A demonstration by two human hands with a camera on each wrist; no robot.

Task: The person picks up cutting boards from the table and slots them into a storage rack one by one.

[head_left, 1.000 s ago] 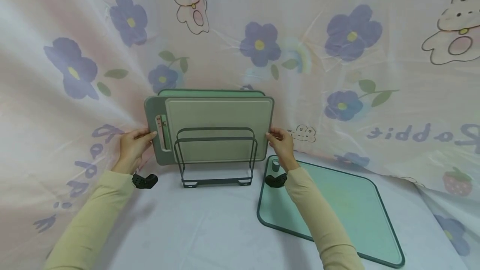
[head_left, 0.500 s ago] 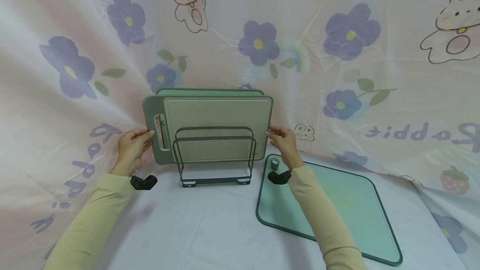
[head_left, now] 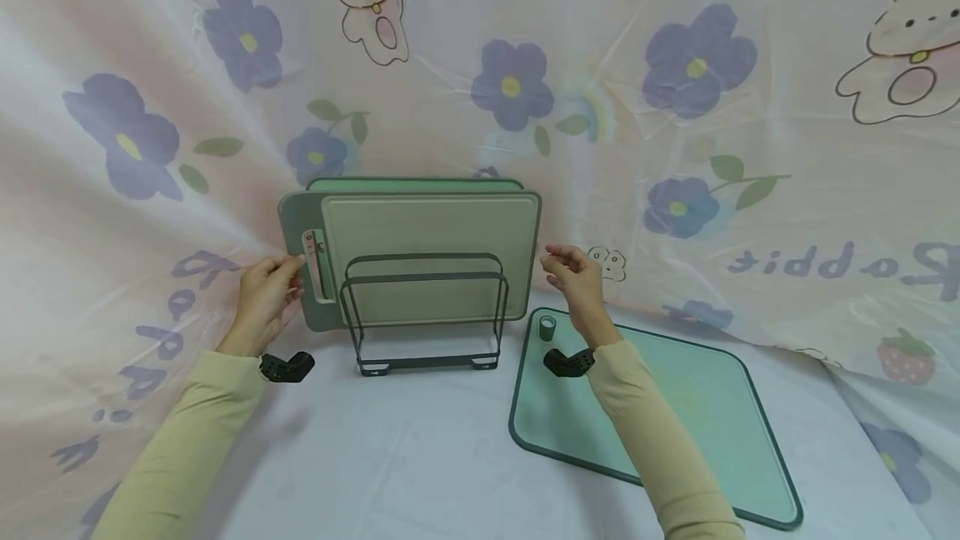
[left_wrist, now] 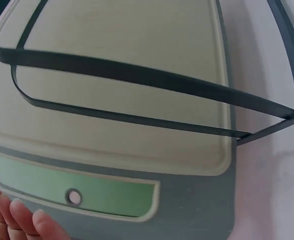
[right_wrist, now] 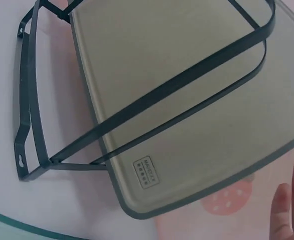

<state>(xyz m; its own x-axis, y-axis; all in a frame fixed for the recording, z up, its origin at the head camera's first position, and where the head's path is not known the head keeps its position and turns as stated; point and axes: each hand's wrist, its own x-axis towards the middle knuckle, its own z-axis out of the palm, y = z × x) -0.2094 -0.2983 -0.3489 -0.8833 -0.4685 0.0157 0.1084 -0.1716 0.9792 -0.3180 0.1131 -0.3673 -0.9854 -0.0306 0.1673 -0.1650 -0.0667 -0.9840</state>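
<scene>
A cutting board point(head_left: 427, 227) with a beige face and a grey-green border stands upright in a dark metal rack point(head_left: 423, 362). Its slotted handle end points left, and a green board point(head_left: 412, 185) shows above its top edge. My left hand point(head_left: 262, 294) is at the handle end; the thumb tip overlaps the board's edge, while the fingers point(left_wrist: 24, 220) look loosely extended near the slot point(left_wrist: 106, 195). Off the right edge, my right hand point(head_left: 576, 282) is apart from the board with fingers half bent and nothing in them.
A large light green board point(head_left: 675, 407) with a dark rim lies flat on the white table point(head_left: 420, 448) at the right, partly under my right forearm. A small dark ring-shaped piece point(head_left: 547, 328) is at its upper left corner. Behind hangs a printed curtain point(head_left: 450, 23).
My right hand has let go of the board's right edge and drawn away to the right. My left hand has stayed near the handle end; the board still stands in the rack.
</scene>
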